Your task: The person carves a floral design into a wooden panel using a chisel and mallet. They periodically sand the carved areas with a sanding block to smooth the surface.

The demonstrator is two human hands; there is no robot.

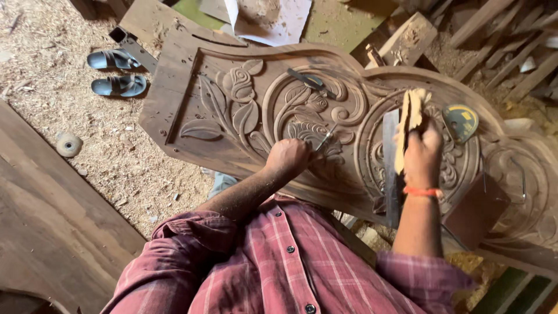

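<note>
Below, left hand [289, 157] clenched on chisel [325, 138] against carved panel [232, 116], right hand [423, 152] gripping wooden mallet [410, 119] above it.

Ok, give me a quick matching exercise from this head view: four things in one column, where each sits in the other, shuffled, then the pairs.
Things:
1. chisel
2. wooden mallet
3. sandals
4. yellow disc

Places:
A. on the sawdust floor, upper left
B. in the left hand, tip on the carved panel
C. lying on the panel, beside the right hand
D. raised in the right hand's grip

Pairs: 1-B, 2-D, 3-A, 4-C
</note>
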